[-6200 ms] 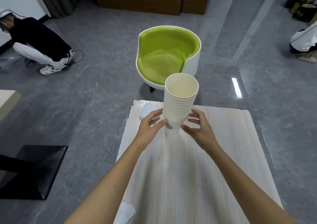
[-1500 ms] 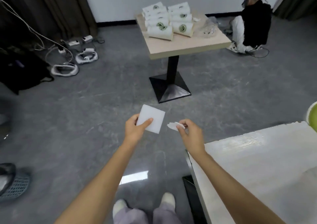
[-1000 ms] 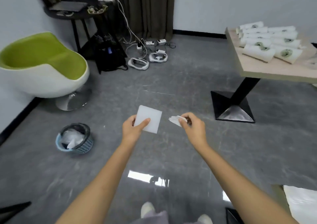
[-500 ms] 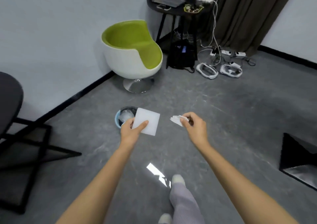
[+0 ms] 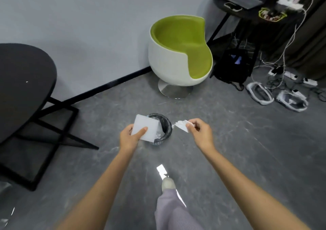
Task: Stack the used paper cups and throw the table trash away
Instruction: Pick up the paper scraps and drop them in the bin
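Left hand pinches a square white napkin, right hand pinches a crumpled paper scrap, both poised above the floor wastebasket for dropping.

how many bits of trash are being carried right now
2. A flat white square pinched in the left hand, covering part of the bin; a crumpled scrap pinched in the right hand. More may lie hidden in the bin.
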The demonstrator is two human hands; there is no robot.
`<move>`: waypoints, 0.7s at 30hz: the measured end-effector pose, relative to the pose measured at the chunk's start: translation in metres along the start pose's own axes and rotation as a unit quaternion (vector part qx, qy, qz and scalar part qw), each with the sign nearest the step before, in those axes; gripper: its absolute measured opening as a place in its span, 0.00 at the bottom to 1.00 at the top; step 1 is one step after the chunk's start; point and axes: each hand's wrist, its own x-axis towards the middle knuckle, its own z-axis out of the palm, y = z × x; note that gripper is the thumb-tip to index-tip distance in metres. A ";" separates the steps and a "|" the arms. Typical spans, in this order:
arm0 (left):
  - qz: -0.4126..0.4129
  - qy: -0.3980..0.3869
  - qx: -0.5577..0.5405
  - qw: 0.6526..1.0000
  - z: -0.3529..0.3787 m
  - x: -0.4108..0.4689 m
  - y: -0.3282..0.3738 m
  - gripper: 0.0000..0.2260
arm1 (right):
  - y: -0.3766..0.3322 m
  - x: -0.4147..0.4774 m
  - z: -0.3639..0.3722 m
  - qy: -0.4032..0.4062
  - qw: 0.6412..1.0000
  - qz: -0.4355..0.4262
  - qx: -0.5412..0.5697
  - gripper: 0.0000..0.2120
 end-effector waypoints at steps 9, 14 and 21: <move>-0.036 0.028 -0.006 0.999 0.030 0.094 -0.015 0.08 | 0.031 0.102 0.042 -0.035 0.999 0.017 -0.015 0.04; -0.057 0.022 0.007 0.998 0.039 0.157 -0.065 0.09 | 0.085 0.143 0.087 -0.049 0.998 0.023 -0.021 0.05; -0.063 0.016 0.033 0.997 0.057 0.253 -0.182 0.12 | 0.202 0.202 0.167 -0.058 0.996 0.013 -0.065 0.03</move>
